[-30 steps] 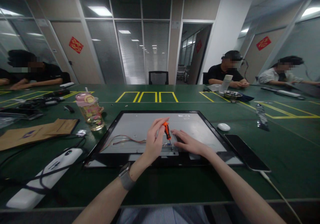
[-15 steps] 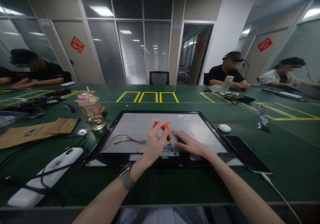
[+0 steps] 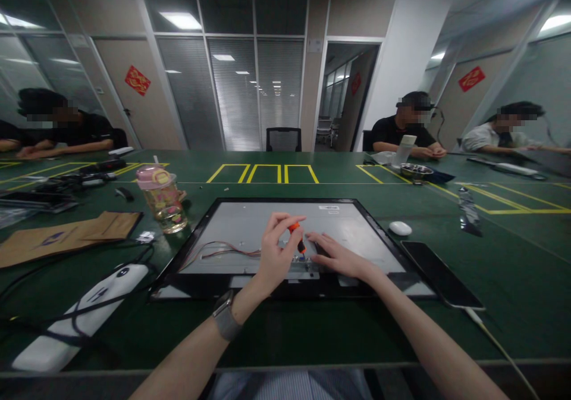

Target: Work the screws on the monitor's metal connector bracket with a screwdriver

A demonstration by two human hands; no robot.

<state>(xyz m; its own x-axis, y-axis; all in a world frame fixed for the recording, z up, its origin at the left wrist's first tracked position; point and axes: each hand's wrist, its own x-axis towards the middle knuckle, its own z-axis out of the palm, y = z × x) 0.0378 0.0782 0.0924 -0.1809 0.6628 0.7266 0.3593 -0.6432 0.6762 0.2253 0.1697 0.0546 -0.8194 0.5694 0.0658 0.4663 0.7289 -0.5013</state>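
A flat display panel (image 3: 267, 221) with a grey metal back and black frame lies on the table before me. My left hand (image 3: 277, 248) is closed around an orange and black screwdriver (image 3: 302, 247), which stands nearly upright with its tip down at small parts near the panel's lower middle. My right hand (image 3: 336, 256) rests on the panel just right of the screwdriver, fingers stretched out and holding nothing visible. Thin coloured wires (image 3: 218, 246) run across the panel's back to the left of my left hand.
Left of the panel stand a pink-lidded bottle (image 3: 163, 200), a brown paper bag (image 3: 66, 236) and a white power strip (image 3: 84, 316) with black cables. To the right lie a white case (image 3: 400, 228) and a phone (image 3: 441, 275) on a cable. Several people sit across the green table.
Both hands keep their places on the panel. The screwdriver has turned slightly in my left hand; nothing else has visibly moved.
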